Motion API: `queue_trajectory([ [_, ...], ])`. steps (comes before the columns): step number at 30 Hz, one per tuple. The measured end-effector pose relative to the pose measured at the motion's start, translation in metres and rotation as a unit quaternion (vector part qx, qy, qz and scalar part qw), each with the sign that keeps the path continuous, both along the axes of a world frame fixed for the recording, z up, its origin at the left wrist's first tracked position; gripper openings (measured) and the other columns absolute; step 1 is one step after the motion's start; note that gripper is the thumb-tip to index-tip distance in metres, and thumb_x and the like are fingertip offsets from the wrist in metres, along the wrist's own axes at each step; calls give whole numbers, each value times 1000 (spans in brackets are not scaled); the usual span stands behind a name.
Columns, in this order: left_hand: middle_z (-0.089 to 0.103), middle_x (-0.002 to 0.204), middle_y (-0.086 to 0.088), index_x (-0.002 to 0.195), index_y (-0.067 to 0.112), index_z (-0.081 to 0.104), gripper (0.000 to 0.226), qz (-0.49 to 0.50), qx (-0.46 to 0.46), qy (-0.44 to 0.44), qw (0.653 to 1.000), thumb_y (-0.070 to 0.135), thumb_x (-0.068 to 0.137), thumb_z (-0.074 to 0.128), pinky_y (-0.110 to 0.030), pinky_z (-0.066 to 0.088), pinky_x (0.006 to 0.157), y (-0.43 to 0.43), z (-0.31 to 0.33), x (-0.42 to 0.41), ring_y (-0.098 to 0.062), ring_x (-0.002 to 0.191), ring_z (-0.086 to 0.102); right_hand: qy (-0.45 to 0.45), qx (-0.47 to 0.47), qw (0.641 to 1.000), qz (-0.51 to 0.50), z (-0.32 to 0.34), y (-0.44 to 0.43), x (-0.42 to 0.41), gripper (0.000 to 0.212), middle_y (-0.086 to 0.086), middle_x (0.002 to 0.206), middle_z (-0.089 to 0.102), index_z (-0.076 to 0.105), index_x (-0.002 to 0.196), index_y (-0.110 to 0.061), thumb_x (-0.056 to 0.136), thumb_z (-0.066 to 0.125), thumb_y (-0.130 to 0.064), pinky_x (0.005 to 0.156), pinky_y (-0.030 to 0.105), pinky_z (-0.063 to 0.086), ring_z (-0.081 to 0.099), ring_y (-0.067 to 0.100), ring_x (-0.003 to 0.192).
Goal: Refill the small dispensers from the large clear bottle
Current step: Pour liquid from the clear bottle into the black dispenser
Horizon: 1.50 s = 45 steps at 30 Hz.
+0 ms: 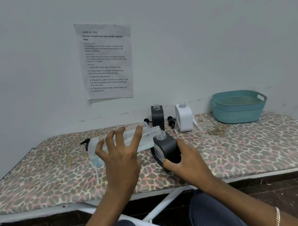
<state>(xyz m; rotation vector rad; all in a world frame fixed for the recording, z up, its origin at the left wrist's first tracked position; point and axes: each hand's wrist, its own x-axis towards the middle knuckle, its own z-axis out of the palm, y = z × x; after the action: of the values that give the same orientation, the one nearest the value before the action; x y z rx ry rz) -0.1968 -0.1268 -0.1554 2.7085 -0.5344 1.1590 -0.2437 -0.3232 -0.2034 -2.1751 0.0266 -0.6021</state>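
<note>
Your left hand (119, 155), fingers (138, 135) spread round large clear bottle (148, 138); right hand (187, 163) wraps tilted black dispenser (168, 146). Bottle mouth (156, 130), beyond your fingertips, barely over narrow neck (161, 136): any wobble risks spill.

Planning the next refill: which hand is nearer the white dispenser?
Right. The right hand grips a black dispenser in front of the white dispenser; the left hand holds the clear bottle farther left.

Wall sheet (106, 60): "TASK ID 3797"
</note>
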Motion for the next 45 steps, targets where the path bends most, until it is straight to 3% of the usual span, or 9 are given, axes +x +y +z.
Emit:
queue_trajectory([
  [17,58,136,-17,148,31,58,103,0,2,-1,1000,-14,57,71,-62,31,99,0,0,1,-42,127,52,-5,-1,1000,-5,-2,0,2,34,-16,89,66,58,104,-35,78,75,-47,68,11,47,61,-2,87],
  [23,57,137,-16,148,32,57,102,0,3,-3,1000,-12,57,72,-62,32,99,0,-1,1,-40,128,49,1,-3,1000,-8,-2,0,2,35,-15,90,67,58,105,-34,78,74,-48,66,18,50,61,0,85],
  [33,57,137,-16,149,33,53,99,1,7,-3,1000,-9,60,65,-63,32,99,0,-2,2,-41,129,50,4,-5,1000,-8,-1,0,1,36,-16,91,66,57,105,-35,77,73,-51,66,15,49,60,-1,87],
  [45,57,138,-16,149,32,56,101,0,8,-3,1000,-10,58,72,-63,32,98,0,-1,2,-41,128,51,0,-6,1000,-5,-2,-1,1,34,-16,90,66,56,104,-37,78,74,-48,70,13,49,60,-2,88],
])
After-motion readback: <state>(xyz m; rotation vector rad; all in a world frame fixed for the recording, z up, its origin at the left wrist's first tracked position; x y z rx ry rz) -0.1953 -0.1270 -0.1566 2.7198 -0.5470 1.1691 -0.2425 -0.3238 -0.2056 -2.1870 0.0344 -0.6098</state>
